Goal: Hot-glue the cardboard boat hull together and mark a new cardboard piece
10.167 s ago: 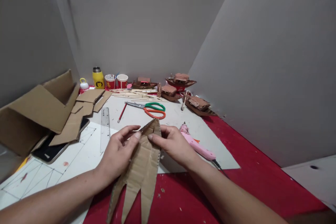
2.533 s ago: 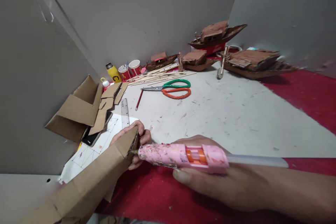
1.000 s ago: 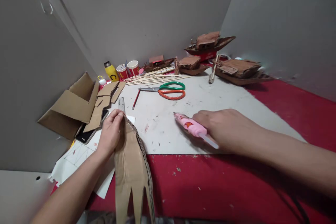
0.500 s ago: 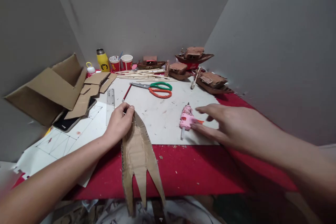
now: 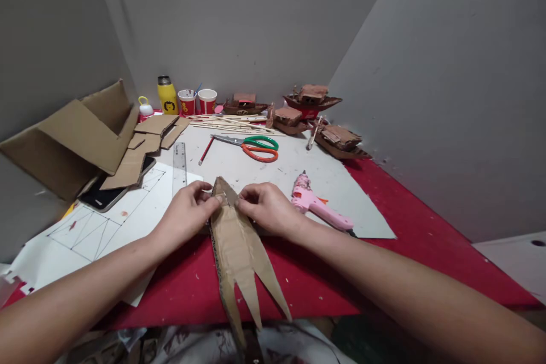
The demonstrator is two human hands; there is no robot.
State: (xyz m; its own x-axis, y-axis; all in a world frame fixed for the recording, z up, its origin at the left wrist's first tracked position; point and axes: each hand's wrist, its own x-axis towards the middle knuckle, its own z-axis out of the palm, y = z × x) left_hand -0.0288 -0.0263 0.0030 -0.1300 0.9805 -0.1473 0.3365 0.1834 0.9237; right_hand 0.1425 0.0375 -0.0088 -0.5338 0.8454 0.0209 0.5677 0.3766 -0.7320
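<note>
A brown cardboard piece [image 5: 239,244] with a pointed far end and three long prongs lies over the table's front edge, prongs toward me. My left hand [image 5: 196,205] pinches its left edge near the tip, thumb on top. Opposite, my right hand [image 5: 264,205] grips the right edge close to the same tip, fingers curled. The piece bends up slightly along its sides. Just beyond my right wrist a pink glue gun [image 5: 318,207] rests on its side, nozzle pointing away. Parts of the fingers are hidden beneath the cardboard.
Green-and-orange scissors [image 5: 260,148], a red pencil [image 5: 207,151] and a clear ruler [image 5: 179,165] lie on the grey board [image 5: 239,173]. An open cardboard box [image 5: 81,131] and a phone [image 5: 104,198] are left. Several model boats [image 5: 341,139], sticks [image 5: 230,122] and a yellow bottle [image 5: 166,96] stand behind.
My right hand has left the glue gun, which now lies on the board, and taken the cardboard's right edge. The cardboard's tip has come nearer to me.
</note>
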